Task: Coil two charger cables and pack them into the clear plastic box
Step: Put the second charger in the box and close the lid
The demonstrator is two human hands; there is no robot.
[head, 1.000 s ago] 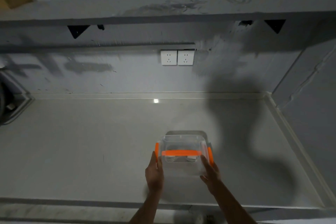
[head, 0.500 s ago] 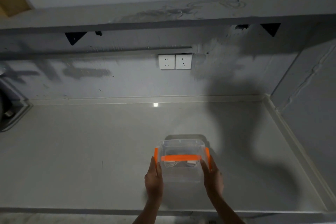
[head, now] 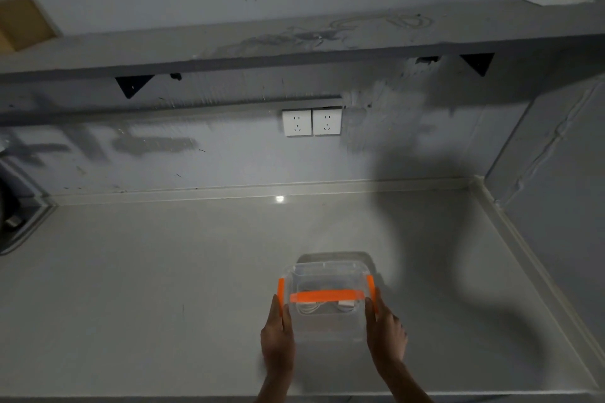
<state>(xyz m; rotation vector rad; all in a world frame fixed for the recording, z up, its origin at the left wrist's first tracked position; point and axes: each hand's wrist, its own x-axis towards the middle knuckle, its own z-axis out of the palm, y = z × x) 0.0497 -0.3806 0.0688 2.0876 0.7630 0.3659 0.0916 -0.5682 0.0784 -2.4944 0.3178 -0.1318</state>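
box packed, lid on

left hand (head: 277, 339) and right hand (head: 386, 335) each press a flat grip against the clear box (head: 327, 314) sides, steadying it on the tabletop (head: 147, 304); cables (head: 314, 307) lie inside.

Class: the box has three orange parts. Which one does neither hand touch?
The handle across the lid. The left hand and right hand each press a side clip; the handle lies untouched between them.
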